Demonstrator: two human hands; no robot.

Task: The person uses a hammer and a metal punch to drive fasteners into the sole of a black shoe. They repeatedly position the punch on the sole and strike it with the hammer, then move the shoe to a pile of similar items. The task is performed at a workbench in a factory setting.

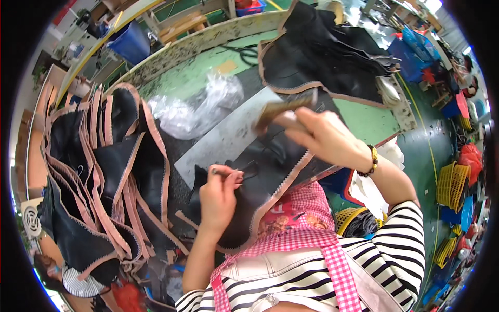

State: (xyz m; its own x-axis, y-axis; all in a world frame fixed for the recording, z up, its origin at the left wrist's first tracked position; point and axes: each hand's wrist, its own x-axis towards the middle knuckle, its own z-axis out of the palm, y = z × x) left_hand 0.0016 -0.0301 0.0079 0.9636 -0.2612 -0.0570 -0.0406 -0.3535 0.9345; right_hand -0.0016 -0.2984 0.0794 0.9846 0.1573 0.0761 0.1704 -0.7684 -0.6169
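Observation:
My right hand (330, 138) is closed around a hammer (283, 110), its brownish head slightly blurred, raised over the work. To its left, my left hand (217, 197) pinches a slim dark metal rod (218, 172), perhaps a punch; its lower end is hidden by the fingers. Beneath both hands lies a black leather piece (260, 192) with a pinkish zigzag-cut edge along its near side. A flat grey-white board (223, 135) sits just beyond the leather. The hammer is apart from the rod.
Black leather pieces with pink edging hang in a stack (112, 171) on the left. Another leather pile (322, 57) lies at the far right of the green table. Crumpled clear plastic (200, 104) and dark-handled scissors (244, 53) lie beyond the board. Yellow baskets (451, 186) stand right.

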